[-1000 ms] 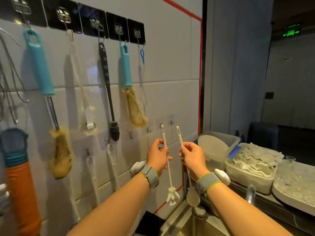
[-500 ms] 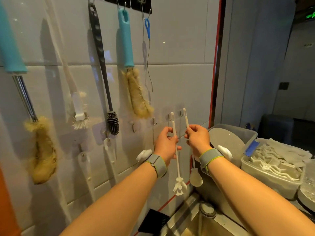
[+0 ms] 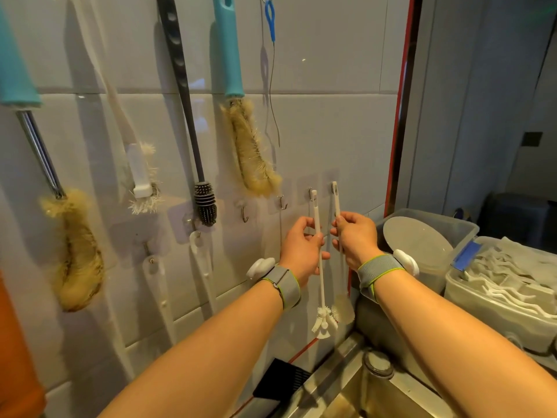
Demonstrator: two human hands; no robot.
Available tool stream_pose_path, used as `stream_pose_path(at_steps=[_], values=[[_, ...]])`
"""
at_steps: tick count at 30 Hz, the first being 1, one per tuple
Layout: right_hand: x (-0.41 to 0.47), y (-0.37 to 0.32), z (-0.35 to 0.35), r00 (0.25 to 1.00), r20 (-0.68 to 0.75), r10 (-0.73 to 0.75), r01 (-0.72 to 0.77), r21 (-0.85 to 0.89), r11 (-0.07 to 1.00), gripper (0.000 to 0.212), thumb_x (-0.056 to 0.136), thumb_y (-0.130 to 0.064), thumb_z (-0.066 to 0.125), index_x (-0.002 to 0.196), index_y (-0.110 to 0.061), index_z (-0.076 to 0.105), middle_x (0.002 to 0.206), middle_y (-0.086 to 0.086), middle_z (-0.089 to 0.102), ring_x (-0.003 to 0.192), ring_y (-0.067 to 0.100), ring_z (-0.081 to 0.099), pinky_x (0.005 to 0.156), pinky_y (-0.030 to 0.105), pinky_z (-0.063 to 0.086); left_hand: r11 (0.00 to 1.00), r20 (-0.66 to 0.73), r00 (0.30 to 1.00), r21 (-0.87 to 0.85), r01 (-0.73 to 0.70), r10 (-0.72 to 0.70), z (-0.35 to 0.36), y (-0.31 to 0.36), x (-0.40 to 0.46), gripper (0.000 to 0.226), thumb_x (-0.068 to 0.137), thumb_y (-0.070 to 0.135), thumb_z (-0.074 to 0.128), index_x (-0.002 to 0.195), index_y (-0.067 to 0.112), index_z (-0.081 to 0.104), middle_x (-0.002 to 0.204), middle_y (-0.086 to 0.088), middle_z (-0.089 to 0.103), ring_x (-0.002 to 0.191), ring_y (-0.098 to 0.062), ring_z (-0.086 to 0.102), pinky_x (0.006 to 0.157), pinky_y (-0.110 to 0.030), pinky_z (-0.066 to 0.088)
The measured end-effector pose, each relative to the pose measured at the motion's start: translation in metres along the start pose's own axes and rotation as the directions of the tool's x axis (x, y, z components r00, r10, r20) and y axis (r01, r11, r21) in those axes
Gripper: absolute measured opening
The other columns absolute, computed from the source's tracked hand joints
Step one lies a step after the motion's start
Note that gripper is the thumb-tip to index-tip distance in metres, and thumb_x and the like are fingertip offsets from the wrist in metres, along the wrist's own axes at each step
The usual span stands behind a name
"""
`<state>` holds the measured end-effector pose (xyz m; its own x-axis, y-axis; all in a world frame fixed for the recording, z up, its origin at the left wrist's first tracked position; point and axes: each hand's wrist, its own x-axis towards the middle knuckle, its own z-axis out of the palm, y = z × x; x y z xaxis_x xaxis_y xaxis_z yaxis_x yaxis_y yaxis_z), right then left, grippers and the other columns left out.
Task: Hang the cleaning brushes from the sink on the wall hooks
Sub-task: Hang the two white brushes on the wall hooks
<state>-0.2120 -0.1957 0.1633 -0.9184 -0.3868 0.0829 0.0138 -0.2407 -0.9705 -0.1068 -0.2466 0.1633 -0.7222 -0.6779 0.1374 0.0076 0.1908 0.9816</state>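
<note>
wall tiles (image 3: 331, 131): pale grey-white, glossy
held brushes (image 3: 322, 285): white stems and heads
wristbands (image 3: 286, 285): grey, lime-green edging
bottle brush at 12 o'clock (image 3: 238, 116): teal handle, tan bristles
silicone brush (image 3: 193, 131): black, dimpled handle
straw brush loop (image 3: 270, 19): blue
tape strip at 2 o'clock (image 3: 401, 101): red
sink (image 3: 340, 387): steel grey

- The wall (image 3: 331, 70) stands ahead and to the left, with long brushes hanging on it in a row.
- Below that row runs a line of small hooks (image 3: 281, 203).
- The left hand (image 3: 301, 251) holds a thin brush (image 3: 319, 267) upright, its top just beside a hook.
- The right hand (image 3: 355, 236), just right of the left, holds a second thin brush (image 3: 336, 200), its top at the rightmost hook.
- The sink (image 3: 346, 396) lies below the hands.
- Two tubs (image 3: 464, 230) sit right of the hands, side by side, behind the sink.
</note>
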Motion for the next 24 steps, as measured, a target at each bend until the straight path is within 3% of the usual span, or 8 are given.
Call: stream_pose_path(at_steps=[9,13,16,21,24], values=[[0.004,0.016,-0.009,0.995,0.056,0.088,-0.087,-0.006,0.996,0.013,0.096,-0.013,0.050,0.102,-0.011,0.061,0.078,0.004,0.060,0.071,0.015,0.057,0.061,0.031,0.044,1.000,-0.012,1.000,-0.001,0.026,-0.026,0.001,-0.005,0.001,0.015,0.100,0.016,0.047,0.109,0.025,0.054,0.086,-0.002,0.060,0.071,-0.020,0.069,0.063,-0.041,0.055],[0.009,0.031,-0.021,0.998,-0.038,0.046,-0.050,-0.088,0.995,0.012,0.086,-0.016,0.065,0.097,-0.011,0.066,0.091,0.010,0.067,0.086,0.022,0.059,0.066,0.030,0.044,0.999,-0.021,0.999,0.016,0.039,-0.038,0.003,-0.004,0.001,0.014,0.099,0.016,0.047,0.109,0.024,0.054,0.088,-0.003,0.060,0.072,-0.022,0.070,0.062,-0.042,0.053],[0.009,0.041,-0.034,0.994,-0.083,0.077,-0.086,-0.110,0.990,0.015,0.082,-0.024,0.070,0.093,-0.014,0.067,0.089,0.008,0.067,0.083,0.020,0.059,0.075,0.036,0.049,0.999,-0.026,0.999,0.019,0.033,-0.033,0.005,-0.001,0.003,0.015,0.099,0.016,0.047,0.108,0.024,0.055,0.089,-0.003,0.060,0.072,-0.021,0.070,0.061,-0.043,0.054],[0.005,0.057,-0.054,0.990,-0.078,0.117,-0.124,-0.100,0.987,0.012,0.079,-0.026,0.072,0.077,-0.018,0.064,0.078,0.011,0.063,0.062,0.018,0.052,0.052,0.028,0.039,0.999,-0.036,0.999,0.019,0.036,-0.035,0.010,0.002,0.006,0.016,0.100,0.015,0.045,0.108,0.025,0.055,0.091,-0.003,0.062,0.072,-0.021,0.070,0.062,-0.043,0.055],[0.001,0.061,-0.060,0.987,-0.093,0.129,-0.140,-0.126,0.982,0.015,0.077,-0.029,0.073,0.073,-0.019,0.063,0.076,0.007,0.064,0.066,0.019,0.054,0.058,0.029,0.040,0.999,-0.062,0.997,0.013,0.037,-0.036,0.011,0.002,0.008,0.016,0.099,0.014,0.044,0.101,0.026,0.055,0.092,-0.004,0.062,0.071,-0.022,0.070,0.057,-0.039,0.052]])
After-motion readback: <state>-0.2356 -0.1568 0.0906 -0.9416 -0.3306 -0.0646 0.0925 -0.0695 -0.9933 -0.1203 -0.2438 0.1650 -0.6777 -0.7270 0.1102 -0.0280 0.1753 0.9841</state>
